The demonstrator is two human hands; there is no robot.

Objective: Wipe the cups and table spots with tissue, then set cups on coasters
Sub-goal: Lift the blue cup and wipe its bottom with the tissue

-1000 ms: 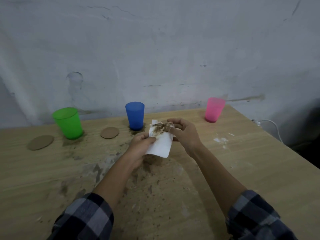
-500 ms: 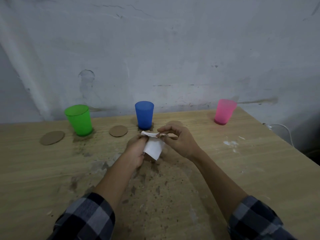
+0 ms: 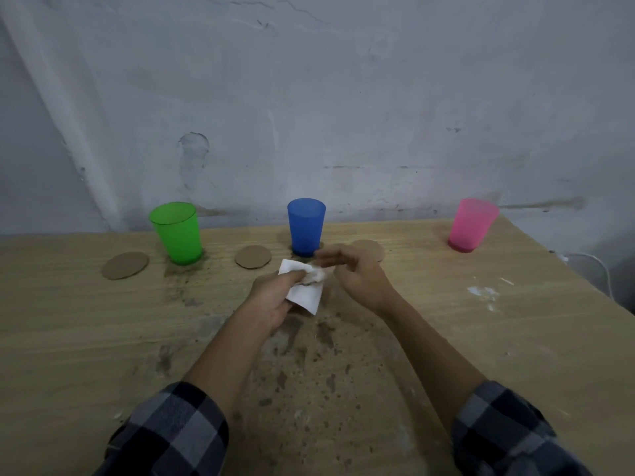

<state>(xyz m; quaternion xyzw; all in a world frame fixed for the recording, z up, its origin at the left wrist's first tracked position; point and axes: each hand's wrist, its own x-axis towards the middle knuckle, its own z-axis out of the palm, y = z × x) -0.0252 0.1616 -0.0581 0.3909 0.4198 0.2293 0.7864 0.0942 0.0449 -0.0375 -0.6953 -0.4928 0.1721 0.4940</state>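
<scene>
Three cups stand upright along the back of the wooden table [image 3: 68,321]: a green cup [image 3: 178,233] on the left, a blue cup [image 3: 305,226] in the middle and a pink cup [image 3: 472,225] on the right. Round brown coasters lie flat beside them: one coaster [image 3: 125,265] left of the green cup, another [image 3: 253,256] between green and blue, and a third [image 3: 372,249] half hidden behind my right hand. My left hand [image 3: 275,297] grips a white tissue [image 3: 305,295] with a soiled, crumpled top. My right hand [image 3: 357,276], its fingers blurred, pinches that crumpled top.
Brown dirt spots [image 3: 309,355] are spread over the table in front of me and around the bases of the green and blue cups. White smears [image 3: 482,292] mark the right side. A white cable [image 3: 591,266] hangs past the right edge. A grey wall stands behind.
The tissue, held open with its dirty side showing, has been folded and crumpled between both hands. My hands stayed in front of the blue cup while the view shifted left.
</scene>
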